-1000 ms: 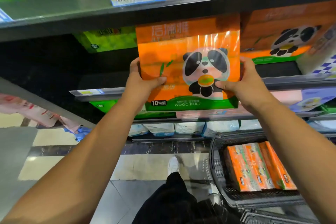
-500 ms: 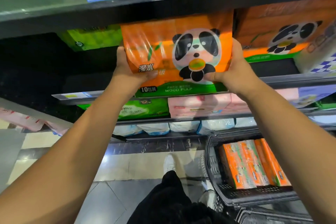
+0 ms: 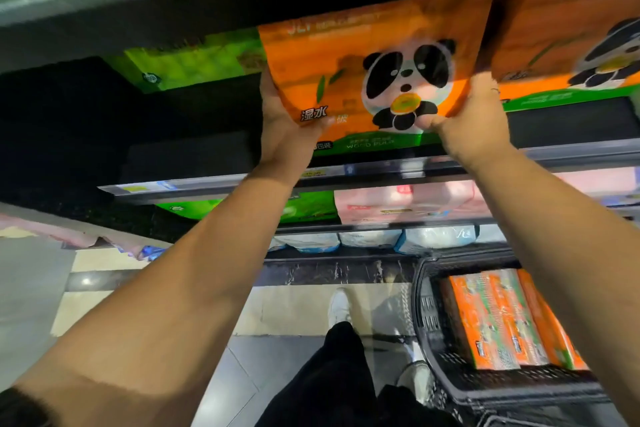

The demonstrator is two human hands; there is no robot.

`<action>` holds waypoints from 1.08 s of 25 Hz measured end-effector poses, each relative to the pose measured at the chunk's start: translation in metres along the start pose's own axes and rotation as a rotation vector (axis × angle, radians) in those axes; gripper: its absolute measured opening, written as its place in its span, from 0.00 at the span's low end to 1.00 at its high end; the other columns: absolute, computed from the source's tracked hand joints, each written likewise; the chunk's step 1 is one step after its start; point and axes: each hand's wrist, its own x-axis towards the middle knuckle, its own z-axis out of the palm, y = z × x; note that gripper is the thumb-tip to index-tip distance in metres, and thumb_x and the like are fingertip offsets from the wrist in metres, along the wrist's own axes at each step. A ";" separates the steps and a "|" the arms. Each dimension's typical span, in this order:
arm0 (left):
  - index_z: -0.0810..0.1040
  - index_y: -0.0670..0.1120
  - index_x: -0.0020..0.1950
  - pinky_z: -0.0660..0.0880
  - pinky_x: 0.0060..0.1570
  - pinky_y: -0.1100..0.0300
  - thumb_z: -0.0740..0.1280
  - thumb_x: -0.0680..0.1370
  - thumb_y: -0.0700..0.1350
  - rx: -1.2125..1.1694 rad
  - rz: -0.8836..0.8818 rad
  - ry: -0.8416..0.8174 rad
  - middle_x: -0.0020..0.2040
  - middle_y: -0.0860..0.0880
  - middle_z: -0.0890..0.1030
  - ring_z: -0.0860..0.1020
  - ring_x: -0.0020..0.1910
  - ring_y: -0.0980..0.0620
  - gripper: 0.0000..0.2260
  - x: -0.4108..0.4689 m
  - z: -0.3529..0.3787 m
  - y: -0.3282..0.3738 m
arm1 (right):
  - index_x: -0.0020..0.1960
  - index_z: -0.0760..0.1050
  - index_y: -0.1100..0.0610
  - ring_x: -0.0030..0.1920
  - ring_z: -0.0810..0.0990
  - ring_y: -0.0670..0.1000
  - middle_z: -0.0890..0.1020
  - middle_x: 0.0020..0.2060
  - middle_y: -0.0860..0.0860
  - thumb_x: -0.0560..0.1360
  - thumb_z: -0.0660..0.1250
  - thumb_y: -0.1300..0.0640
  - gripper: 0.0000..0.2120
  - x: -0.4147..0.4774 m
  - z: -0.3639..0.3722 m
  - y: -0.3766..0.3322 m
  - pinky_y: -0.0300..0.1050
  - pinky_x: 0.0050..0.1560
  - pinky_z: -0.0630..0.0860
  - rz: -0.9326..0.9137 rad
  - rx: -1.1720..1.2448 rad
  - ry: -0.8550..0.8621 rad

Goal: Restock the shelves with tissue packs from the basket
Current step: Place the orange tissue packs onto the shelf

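Both hands grip one orange panda tissue pack (image 3: pixel 377 55), left hand (image 3: pixel 287 128) on its left edge, right hand (image 3: pixel 471 121) on its right, at the mouth of the shelf (image 3: pixel 571 152). It sits just beside another panda pack (image 3: pixel 568 31). Push it in level, clear of the shelf above, then square it to that neighbour. More packs wait in the basket (image 3: pixel 429 315)

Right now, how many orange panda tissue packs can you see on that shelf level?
2: one orange panda pack held by the left hand and right hand, another pack shelved just right. More may sit hidden behind.
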 end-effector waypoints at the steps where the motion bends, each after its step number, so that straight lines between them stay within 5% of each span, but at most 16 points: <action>1: 0.53 0.59 0.69 0.70 0.63 0.62 0.75 0.69 0.38 0.011 0.011 0.015 0.63 0.56 0.72 0.73 0.63 0.55 0.41 0.001 0.002 -0.005 | 0.63 0.66 0.58 0.58 0.76 0.61 0.74 0.60 0.58 0.64 0.80 0.52 0.34 0.001 0.001 0.001 0.54 0.59 0.74 -0.005 -0.035 0.030; 4: 0.48 0.56 0.72 0.68 0.62 0.66 0.75 0.71 0.41 0.066 0.023 0.022 0.65 0.54 0.72 0.73 0.63 0.55 0.42 0.002 0.006 -0.012 | 0.63 0.67 0.60 0.60 0.72 0.62 0.70 0.62 0.60 0.65 0.80 0.50 0.34 -0.010 0.000 -0.004 0.52 0.56 0.72 -0.025 -0.191 0.209; 6: 0.47 0.50 0.76 0.68 0.62 0.64 0.74 0.72 0.43 0.110 0.031 0.037 0.67 0.51 0.71 0.72 0.63 0.54 0.43 0.001 0.009 -0.014 | 0.58 0.70 0.59 0.56 0.73 0.63 0.73 0.57 0.60 0.67 0.76 0.55 0.25 -0.024 0.009 -0.001 0.52 0.48 0.73 -0.188 -0.236 0.345; 9: 0.47 0.45 0.77 0.69 0.58 0.71 0.74 0.73 0.44 0.143 0.063 0.057 0.67 0.49 0.73 0.73 0.62 0.54 0.43 0.006 0.015 -0.019 | 0.52 0.77 0.59 0.46 0.78 0.64 0.79 0.49 0.60 0.71 0.68 0.60 0.10 -0.033 0.032 0.004 0.49 0.38 0.75 -0.530 -0.322 0.165; 11: 0.47 0.45 0.77 0.67 0.53 0.78 0.74 0.73 0.45 0.162 0.069 0.060 0.66 0.49 0.74 0.73 0.60 0.56 0.43 0.013 0.017 -0.022 | 0.59 0.76 0.56 0.52 0.77 0.63 0.77 0.57 0.59 0.72 0.66 0.58 0.15 -0.026 0.041 0.001 0.51 0.43 0.77 -0.527 -0.386 0.023; 14: 0.46 0.45 0.78 0.68 0.56 0.71 0.74 0.73 0.45 0.173 0.066 0.063 0.66 0.47 0.75 0.74 0.61 0.53 0.45 0.029 0.022 -0.022 | 0.63 0.73 0.52 0.58 0.73 0.63 0.72 0.63 0.60 0.72 0.65 0.59 0.19 -0.011 0.048 -0.001 0.50 0.46 0.76 -0.492 -0.443 0.044; 17: 0.50 0.45 0.78 0.72 0.51 0.74 0.75 0.72 0.42 0.146 0.083 0.069 0.63 0.50 0.77 0.75 0.56 0.58 0.43 0.050 0.030 -0.029 | 0.69 0.69 0.49 0.58 0.71 0.64 0.69 0.65 0.62 0.74 0.64 0.57 0.23 0.007 0.051 -0.001 0.50 0.49 0.74 -0.435 -0.543 0.017; 20: 0.47 0.52 0.79 0.68 0.49 0.79 0.75 0.72 0.47 0.074 0.063 0.050 0.65 0.56 0.75 0.74 0.61 0.58 0.45 0.067 0.033 -0.035 | 0.71 0.69 0.49 0.57 0.71 0.67 0.67 0.67 0.62 0.74 0.65 0.57 0.26 0.019 0.054 -0.005 0.51 0.45 0.73 -0.409 -0.527 0.040; 24: 0.45 0.47 0.78 0.69 0.54 0.75 0.75 0.72 0.41 0.015 0.137 -0.014 0.65 0.55 0.70 0.73 0.60 0.62 0.47 0.085 0.040 -0.044 | 0.71 0.67 0.49 0.67 0.65 0.65 0.64 0.70 0.60 0.75 0.64 0.60 0.25 0.031 0.056 -0.010 0.54 0.53 0.73 -0.452 -0.567 0.096; 27: 0.51 0.48 0.78 0.72 0.62 0.62 0.76 0.69 0.40 0.059 0.201 -0.064 0.64 0.59 0.70 0.71 0.64 0.57 0.45 0.096 0.041 -0.055 | 0.75 0.62 0.48 0.73 0.58 0.62 0.59 0.75 0.58 0.79 0.60 0.59 0.25 0.040 0.056 -0.017 0.55 0.64 0.67 -0.405 -0.593 0.075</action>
